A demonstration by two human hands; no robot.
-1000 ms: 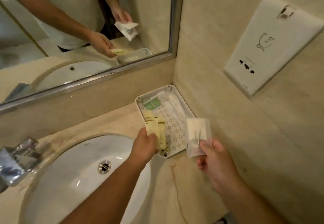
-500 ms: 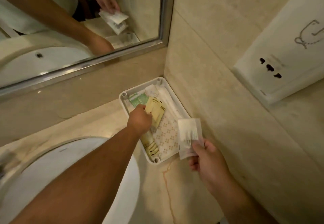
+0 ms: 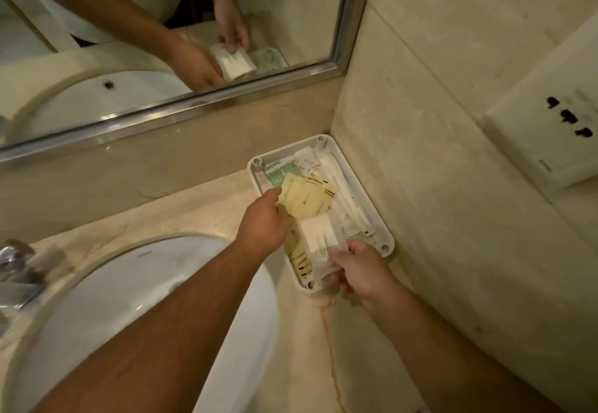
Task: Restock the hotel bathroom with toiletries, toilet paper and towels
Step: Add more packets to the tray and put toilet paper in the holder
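A white plastic tray (image 3: 372, 199) sits in the counter's corner against the wall. It holds yellow sachets (image 3: 307, 199), a green-printed packet (image 3: 275, 171) and long white wrapped items (image 3: 351, 212). My left hand (image 3: 263, 223) is at the tray's left rim, its fingers curled on the edge of the yellow sachets. My right hand (image 3: 359, 270) pinches a white packet (image 3: 318, 234) and holds it low over the tray's near end.
A white basin (image 3: 145, 309) fills the lower left, with a chrome tap (image 3: 16, 270) at the far left. A framed mirror (image 3: 181, 34) hangs above the counter. On the right wall a white socket plate (image 3: 550, 134) sticks out.
My right hand has brought the white packet from beside the tray down into its near end. My left hand has stayed on the yellow sachets inside the tray.
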